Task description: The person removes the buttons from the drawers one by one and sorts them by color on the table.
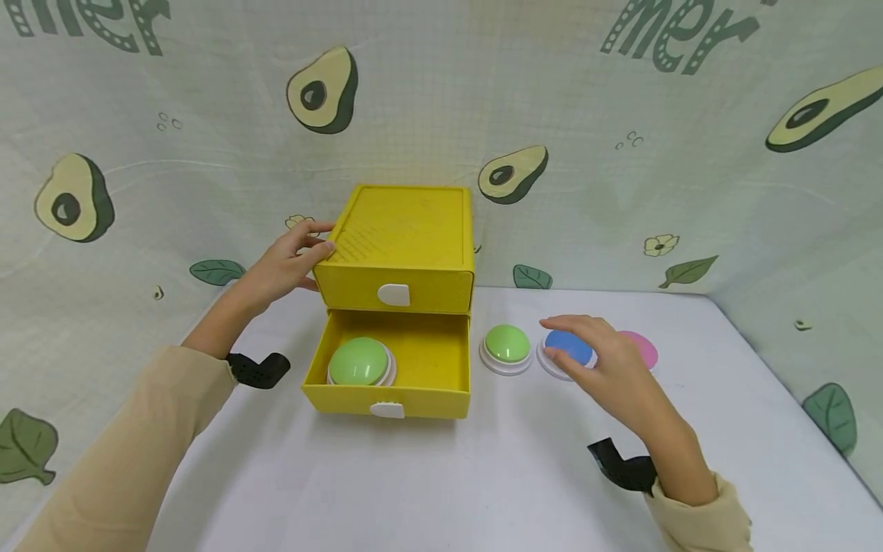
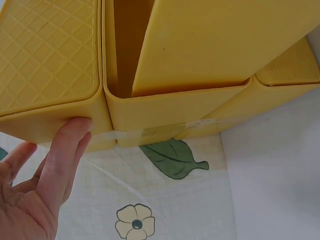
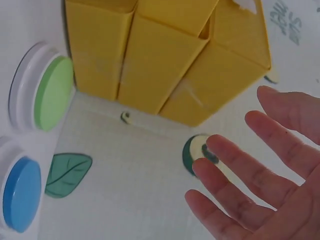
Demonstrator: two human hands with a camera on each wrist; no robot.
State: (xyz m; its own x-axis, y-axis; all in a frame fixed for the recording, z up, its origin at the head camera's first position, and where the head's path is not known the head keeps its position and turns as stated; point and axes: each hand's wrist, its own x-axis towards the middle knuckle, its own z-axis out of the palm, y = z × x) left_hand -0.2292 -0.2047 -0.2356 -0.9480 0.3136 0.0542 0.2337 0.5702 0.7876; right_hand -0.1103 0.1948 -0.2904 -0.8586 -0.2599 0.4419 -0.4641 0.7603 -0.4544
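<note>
A yellow drawer box (image 1: pixel 403 222) stands on the table with its top drawer pushed in and a lower drawer (image 1: pixel 441 402) pulled out. A large green push button (image 1: pixel 359 360) sits at the left in that drawer. My left hand (image 1: pixel 290 264) rests its fingertips against the box's upper left side; in the left wrist view, fingers (image 2: pixel 62 155) touch the yellow wall. Over the blue push button (image 1: pixel 569 346) hovers my right hand (image 1: pixel 614 376), thumb and fingers spread, holding nothing. The right wrist view shows its fingers (image 3: pixel 250 175) apart, away from the blue button (image 3: pixel 22 195).
Between the box and the blue button stands a smaller green push button (image 1: pixel 507 343). A pink button (image 1: pixel 640 349) shows partly behind the right hand. The white table (image 1: pixel 386 491) meets an avocado-print cloth (image 1: pixel 414 100) at the back and sides.
</note>
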